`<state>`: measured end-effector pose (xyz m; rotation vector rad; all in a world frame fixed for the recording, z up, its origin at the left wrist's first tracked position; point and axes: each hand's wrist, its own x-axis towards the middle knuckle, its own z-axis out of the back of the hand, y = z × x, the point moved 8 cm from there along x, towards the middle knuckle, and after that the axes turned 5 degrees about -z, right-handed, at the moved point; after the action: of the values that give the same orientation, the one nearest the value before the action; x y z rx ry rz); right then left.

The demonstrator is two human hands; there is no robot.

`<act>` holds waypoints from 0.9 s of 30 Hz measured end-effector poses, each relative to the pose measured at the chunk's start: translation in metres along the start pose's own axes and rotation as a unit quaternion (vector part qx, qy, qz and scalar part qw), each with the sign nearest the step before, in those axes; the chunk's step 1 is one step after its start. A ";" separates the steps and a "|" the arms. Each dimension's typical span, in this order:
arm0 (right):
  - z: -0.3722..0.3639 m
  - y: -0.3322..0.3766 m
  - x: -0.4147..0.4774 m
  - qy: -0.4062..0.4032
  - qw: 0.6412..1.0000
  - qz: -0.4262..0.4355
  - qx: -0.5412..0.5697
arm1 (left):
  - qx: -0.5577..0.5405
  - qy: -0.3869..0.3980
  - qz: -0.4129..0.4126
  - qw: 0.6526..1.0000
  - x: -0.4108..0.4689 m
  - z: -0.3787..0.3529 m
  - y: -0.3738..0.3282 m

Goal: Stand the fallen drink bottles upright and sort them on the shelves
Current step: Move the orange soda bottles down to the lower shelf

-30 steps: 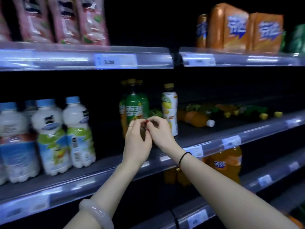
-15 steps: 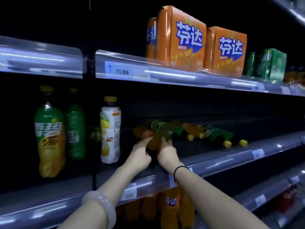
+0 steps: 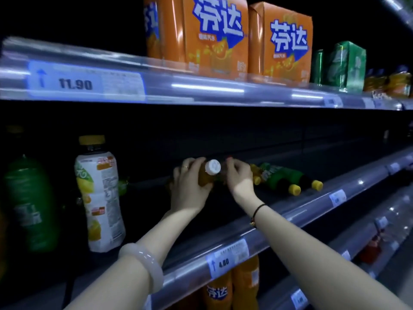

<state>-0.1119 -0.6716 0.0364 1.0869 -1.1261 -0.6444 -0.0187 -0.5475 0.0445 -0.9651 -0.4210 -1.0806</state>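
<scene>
Fingers [image 3: 181, 173] of left hand [image 3: 190, 191]: curled round the amber body of an orange drink bottle [image 3: 203, 180], clamped on it. Tipped over, white cap [image 3: 213, 167] facing out toward the shelf front; sits deep on the middle shelf [image 3: 290, 217], resting or lifted not resolvable. Fingers [image 3: 233, 164] of right hand [image 3: 240, 179]: bent, red nails up, just right of the cap; cannot tell whether closed on that bottle or on something dark behind it. Pale bangle [image 3: 145, 265] on left wrist, black cord bracelet [image 3: 257, 211] on right. Just right of the hands: fallen green bottles [image 3: 279, 176], yellow caps outward, lying on the same shelf. Left: upright lemon drink bottle [image 3: 100, 198], then a blurred green bottle [image 3: 29, 202]. Above: orange cartons [image 3: 214, 41], green carton [image 3: 347, 66], price tag reading 11.90 [image 3: 85, 82]. Below: tag reading 4.80 [image 3: 228, 257], orange soda bottles [image 3: 223, 291].
</scene>
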 end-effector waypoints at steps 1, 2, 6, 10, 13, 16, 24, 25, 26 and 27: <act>0.003 -0.015 0.008 0.001 0.998 -0.009 -0.065 | 0.006 0.000 0.000 1.000 0.000 -0.002 -0.003; 0.003 -0.030 0.016 0.014 0.990 -0.016 -0.140 | 0.008 -0.002 -0.001 1.000 0.002 -0.005 -0.007; 0.012 -0.069 0.041 0.060 0.936 -0.022 -0.346 | 0.010 -0.010 0.007 1.000 0.005 -0.016 -0.020; 0.028 -0.090 0.073 0.097 0.906 -0.036 -0.411 | 0.017 -0.022 0.019 0.999 0.001 -0.032 -0.031; 0.034 -0.104 0.091 0.125 0.887 -0.045 -0.443 | 0.005 -0.031 0.044 0.999 0.000 -0.039 -0.039; 0.035 -0.103 0.102 0.116 0.865 -0.024 -0.488 | -0.001 -0.029 0.063 0.998 -0.003 -0.041 -0.044; 0.071 -0.034 0.106 0.074 0.905 0.090 -0.410 | -0.057 -0.137 0.079 0.986 0.014 -0.011 -0.063; 0.083 -0.014 0.107 0.049 0.917 0.101 -0.383 | -0.071 -0.150 0.079 0.983 0.017 -0.007 -0.067; 0.095 0.004 0.108 0.022 0.930 0.112 -0.350 | -0.087 -0.164 0.080 0.979 0.019 -0.002 -0.070; 0.103 0.019 0.108 0.000 0.942 0.120 -0.314 | -0.103 -0.175 0.085 0.975 0.022 0.001 -0.072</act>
<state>-0.1733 -0.7933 0.1001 0.3956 -0.9345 -0.7392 -0.0722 -0.5687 0.0929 -1.3609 -0.5080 -0.8092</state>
